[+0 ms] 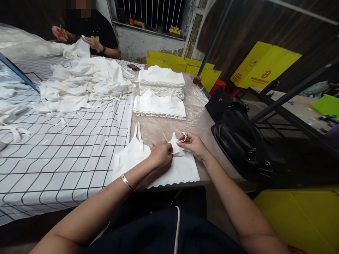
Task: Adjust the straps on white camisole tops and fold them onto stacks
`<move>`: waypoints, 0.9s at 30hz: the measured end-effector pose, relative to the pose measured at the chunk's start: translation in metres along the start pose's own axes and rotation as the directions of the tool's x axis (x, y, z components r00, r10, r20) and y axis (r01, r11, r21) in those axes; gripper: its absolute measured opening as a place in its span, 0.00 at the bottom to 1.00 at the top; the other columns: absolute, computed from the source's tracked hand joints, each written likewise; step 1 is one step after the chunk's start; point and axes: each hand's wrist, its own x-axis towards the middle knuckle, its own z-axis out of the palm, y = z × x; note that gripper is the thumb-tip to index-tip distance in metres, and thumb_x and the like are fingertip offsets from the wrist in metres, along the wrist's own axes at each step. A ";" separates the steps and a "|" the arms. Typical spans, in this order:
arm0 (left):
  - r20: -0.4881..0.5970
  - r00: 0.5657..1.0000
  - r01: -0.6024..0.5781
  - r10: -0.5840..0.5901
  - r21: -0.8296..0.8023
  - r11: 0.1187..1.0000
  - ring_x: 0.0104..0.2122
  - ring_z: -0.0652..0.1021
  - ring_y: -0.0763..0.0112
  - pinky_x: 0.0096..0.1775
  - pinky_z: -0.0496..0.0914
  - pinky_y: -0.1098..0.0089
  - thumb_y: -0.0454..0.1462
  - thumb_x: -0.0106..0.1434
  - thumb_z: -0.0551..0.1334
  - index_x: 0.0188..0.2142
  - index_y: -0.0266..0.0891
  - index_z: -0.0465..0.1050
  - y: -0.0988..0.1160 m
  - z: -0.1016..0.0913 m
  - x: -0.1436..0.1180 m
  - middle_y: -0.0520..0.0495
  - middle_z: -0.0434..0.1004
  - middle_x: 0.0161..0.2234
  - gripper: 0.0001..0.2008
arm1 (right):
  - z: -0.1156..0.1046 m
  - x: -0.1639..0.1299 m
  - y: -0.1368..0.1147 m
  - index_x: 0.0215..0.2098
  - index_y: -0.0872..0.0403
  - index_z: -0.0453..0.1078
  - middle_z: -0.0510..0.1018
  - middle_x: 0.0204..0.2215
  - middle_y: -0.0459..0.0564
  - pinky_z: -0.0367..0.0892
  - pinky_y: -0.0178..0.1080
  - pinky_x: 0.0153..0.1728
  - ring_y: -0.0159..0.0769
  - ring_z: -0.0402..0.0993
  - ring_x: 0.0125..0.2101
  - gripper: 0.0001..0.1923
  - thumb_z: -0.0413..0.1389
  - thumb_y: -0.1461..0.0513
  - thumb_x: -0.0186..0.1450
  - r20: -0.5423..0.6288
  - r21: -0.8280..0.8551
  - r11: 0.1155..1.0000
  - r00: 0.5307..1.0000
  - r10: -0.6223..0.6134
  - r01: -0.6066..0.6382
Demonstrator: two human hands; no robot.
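A white camisole (182,169) with thin straps and a wavy hem lies flat at the table's front edge. Its left strap (137,132) stands up in a loop on the cloth side. My left hand (161,153) is closed on the neckline edge near the right strap, its fingertips partly hidden. In my right hand (192,144), thumb and fingers pinch the right shoulder strap (183,136), which curls up in a small loop above them. Just beyond my hands lies a neat stack of folded white camisoles (160,106).
A loose heap of white garments (87,83) covers the checked cloth (100,141) at left. Across the table a person (91,31) holds red-handled scissors (61,33) and white fabric. A black handbag (238,137) sits at right, with yellow boxes (265,65) behind. A glass (197,80) stands near the far edge.
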 end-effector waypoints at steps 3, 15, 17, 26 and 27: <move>0.004 1.000 -0.017 0.018 -0.064 0.998 0.47 0.71 0.52 0.48 0.58 0.53 0.38 0.60 0.64 0.36 0.40 0.77 -0.001 0.003 0.000 0.44 0.79 0.39 0.06 | -0.003 -0.002 0.002 0.30 0.54 0.68 0.72 0.26 0.41 0.64 0.34 0.32 0.29 0.69 0.28 0.16 0.68 0.58 0.47 0.054 -0.124 0.991 0.998 -0.038 0.044; -0.013 0.999 -0.038 0.037 -0.147 0.988 0.45 0.71 0.56 0.48 0.55 0.53 0.41 0.61 0.64 0.27 0.37 0.75 -0.004 0.007 0.001 0.46 0.78 0.37 0.10 | -0.004 -0.009 -0.006 0.31 0.53 0.65 0.71 0.28 0.42 0.63 0.35 0.35 0.32 0.68 0.30 0.08 0.59 0.61 0.54 0.249 -0.425 0.886 0.965 -0.082 0.185; -0.018 0.999 -0.039 0.036 -0.154 0.987 0.45 0.71 0.56 0.48 0.55 0.54 0.40 0.61 0.64 0.25 0.37 0.74 -0.005 0.007 0.001 0.46 0.78 0.36 0.11 | -0.004 -0.009 -0.007 0.31 0.53 0.65 0.71 0.28 0.43 0.63 0.36 0.35 0.32 0.68 0.31 0.08 0.58 0.61 0.54 0.262 -0.454 0.867 0.961 -0.092 0.207; -0.015 0.998 -0.055 0.054 -0.147 0.988 0.45 0.71 0.56 0.47 0.54 0.55 0.39 0.61 0.64 0.25 0.36 0.74 -0.005 0.009 -0.001 0.45 0.78 0.35 0.10 | 0.001 -0.010 -0.012 0.29 0.53 0.64 0.70 0.24 0.41 0.61 0.34 0.31 0.31 0.66 0.27 0.07 0.59 0.62 0.54 0.297 -0.545 0.791 0.946 -0.128 0.279; -0.014 0.998 -0.059 0.057 -0.145 0.988 0.45 0.71 0.56 0.47 0.55 0.55 0.39 0.60 0.64 0.25 0.36 0.74 -0.005 0.010 0.000 0.45 0.78 0.35 0.10 | 0.003 -0.009 -0.012 0.28 0.53 0.64 0.70 0.23 0.41 0.61 0.34 0.31 0.30 0.66 0.26 0.07 0.59 0.63 0.54 0.296 -0.540 0.793 0.946 -0.135 0.282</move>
